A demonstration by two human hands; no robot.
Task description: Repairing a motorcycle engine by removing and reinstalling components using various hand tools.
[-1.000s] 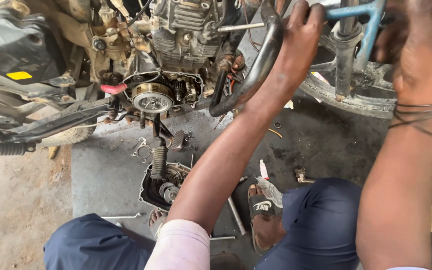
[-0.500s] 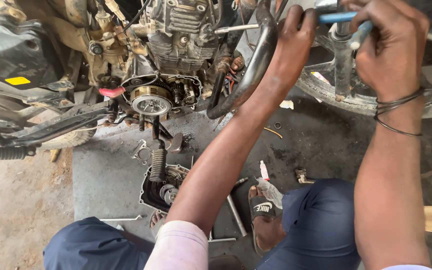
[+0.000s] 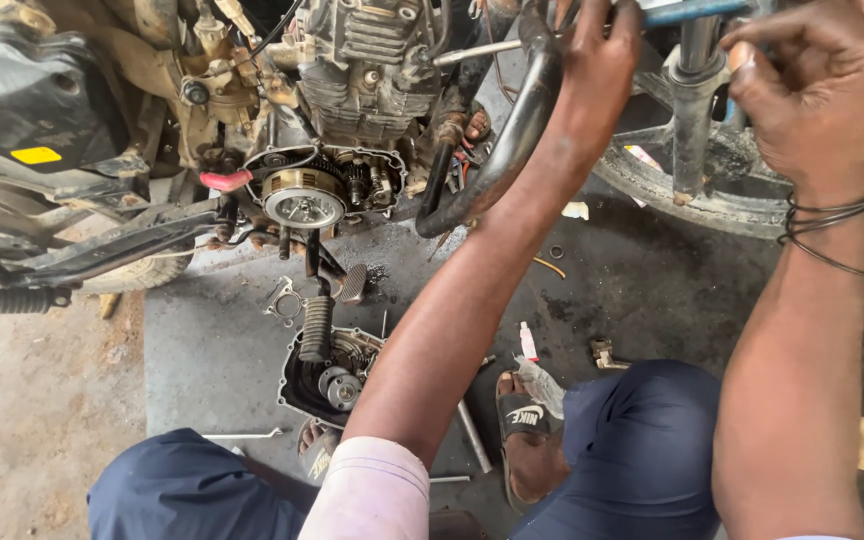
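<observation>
Left hand (image 3: 602, 50) grasps one black exhaust pipe (image 3: 497, 160); right hand (image 3: 822, 95) clenches one blue tool (image 3: 687, 10) by one wheel (image 3: 712, 190).

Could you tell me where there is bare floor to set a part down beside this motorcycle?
Bare floor lies at the left, below the footpeg. A second patch lies between the front wheel and the knee. Around the removed engine cover it is crowded with small parts.
</observation>
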